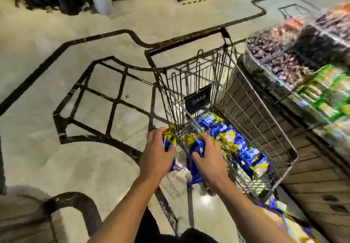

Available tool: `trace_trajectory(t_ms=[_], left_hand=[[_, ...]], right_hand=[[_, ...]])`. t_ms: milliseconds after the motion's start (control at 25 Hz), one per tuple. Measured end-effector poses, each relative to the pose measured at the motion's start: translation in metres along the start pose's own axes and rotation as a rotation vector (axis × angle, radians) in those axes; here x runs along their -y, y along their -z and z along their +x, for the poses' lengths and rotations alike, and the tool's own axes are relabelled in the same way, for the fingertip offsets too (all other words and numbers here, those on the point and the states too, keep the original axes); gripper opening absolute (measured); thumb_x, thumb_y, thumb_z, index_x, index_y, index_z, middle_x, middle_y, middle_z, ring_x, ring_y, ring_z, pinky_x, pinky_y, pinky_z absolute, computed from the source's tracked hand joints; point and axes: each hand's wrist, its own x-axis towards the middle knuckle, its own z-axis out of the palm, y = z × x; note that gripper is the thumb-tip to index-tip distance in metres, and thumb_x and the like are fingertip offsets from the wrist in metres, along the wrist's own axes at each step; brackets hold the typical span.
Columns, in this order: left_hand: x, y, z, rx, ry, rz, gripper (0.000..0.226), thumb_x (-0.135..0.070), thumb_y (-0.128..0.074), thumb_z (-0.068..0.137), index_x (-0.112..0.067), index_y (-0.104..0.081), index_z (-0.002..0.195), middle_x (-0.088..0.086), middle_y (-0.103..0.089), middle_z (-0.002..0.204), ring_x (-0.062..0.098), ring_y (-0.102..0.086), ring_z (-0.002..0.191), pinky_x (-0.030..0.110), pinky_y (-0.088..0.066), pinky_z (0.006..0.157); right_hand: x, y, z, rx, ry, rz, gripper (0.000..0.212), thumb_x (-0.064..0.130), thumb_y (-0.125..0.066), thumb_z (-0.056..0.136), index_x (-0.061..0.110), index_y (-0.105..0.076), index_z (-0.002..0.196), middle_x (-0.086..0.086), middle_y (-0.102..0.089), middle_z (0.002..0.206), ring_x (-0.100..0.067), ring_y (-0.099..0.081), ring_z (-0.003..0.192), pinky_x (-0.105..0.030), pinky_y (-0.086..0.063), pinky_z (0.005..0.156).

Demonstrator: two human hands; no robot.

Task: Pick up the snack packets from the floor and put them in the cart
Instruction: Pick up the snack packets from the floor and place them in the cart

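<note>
Packets, snack, blue and gold foil: one lot gripped in my left hand (158, 154), a second lot (196, 159) gripped in my right hand (209, 159), both held at the near corner of the cart (265, 129). My left-hand packets (168, 138) sit just outside the wire rim; my right-hand lot is level with it.
Cart contents: a heap of matching packets (236, 140) lying across the basket floor.
Floor stock: more blue packets (276, 204) visible low at my right, beside the display counter (312, 167).
Handling note: as I judge it, both lots want lifting clear over the rim before I let go, dropped onto the heap rather than against the wires, so nothing slips back out through the corner.
</note>
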Motion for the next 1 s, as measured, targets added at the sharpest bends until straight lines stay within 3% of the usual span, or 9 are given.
trace_trajectory(t_ms=[160,360,560,720,920,1000], left_hand=[[-0.007,0.010,0.062,0.098,-0.091,-0.004,0.047,-0.026,-0.062,0.091,-0.035,-0.042,0.133,-0.012,-0.043,0.133,0.013,-0.058,0.107,0.031,-0.050,0.079],[-0.033,0.006,0.109,0.225,-0.229,0.028,0.049,-0.027,-0.061,0.092,-0.033,-0.040,0.137,-0.012,-0.040,0.138,0.005,-0.049,0.094,0.028,-0.043,0.075],[-0.065,-0.022,0.147,0.330,-0.339,0.067,0.050,-0.028,-0.062,0.090,-0.033,-0.040,0.135,-0.011,-0.041,0.137,0.015,-0.057,0.106,0.034,-0.051,0.078],[-0.089,-0.051,0.173,0.387,-0.374,0.104,0.051,-0.028,-0.061,0.090,-0.031,-0.039,0.136,-0.010,-0.040,0.136,0.017,-0.057,0.106,0.038,-0.053,0.081],[-0.117,-0.092,0.204,0.418,-0.393,0.153,0.051,-0.026,-0.062,0.091,-0.029,-0.039,0.137,-0.008,-0.040,0.138,0.009,-0.054,0.095,0.028,-0.043,0.071],[-0.130,-0.112,0.215,0.423,-0.388,0.156,0.052,-0.027,-0.062,0.090,-0.029,-0.040,0.137,-0.009,-0.041,0.139,0.012,-0.056,0.101,0.028,-0.045,0.075]], right_hand=[[0.017,-0.005,0.028,-0.112,-0.165,0.068,0.061,0.027,-0.060,0.089,0.029,-0.034,0.143,-0.009,-0.042,0.122,-0.029,-0.056,0.100,-0.033,-0.042,0.084],[0.032,0.005,0.054,-0.228,-0.275,0.119,0.060,0.028,-0.062,0.088,0.031,-0.034,0.141,-0.007,-0.042,0.120,-0.025,-0.054,0.092,-0.037,-0.047,0.085],[0.025,0.018,0.086,-0.316,-0.352,0.192,0.062,0.033,-0.061,0.086,0.035,-0.033,0.141,-0.006,-0.044,0.121,-0.025,-0.054,0.097,-0.042,-0.048,0.090],[0.009,0.032,0.118,-0.340,-0.398,0.246,0.062,0.030,-0.061,0.086,0.034,-0.034,0.141,-0.006,-0.044,0.121,-0.019,-0.049,0.089,-0.034,-0.042,0.078],[-0.017,0.054,0.163,-0.354,-0.438,0.317,0.059,0.028,-0.061,0.084,0.034,-0.036,0.137,-0.007,-0.045,0.118,-0.017,-0.050,0.089,-0.036,-0.046,0.080],[-0.030,0.067,0.181,-0.351,-0.452,0.344,0.058,0.027,-0.061,0.086,0.034,-0.035,0.138,-0.006,-0.043,0.117,-0.006,-0.047,0.082,-0.034,-0.043,0.076]])
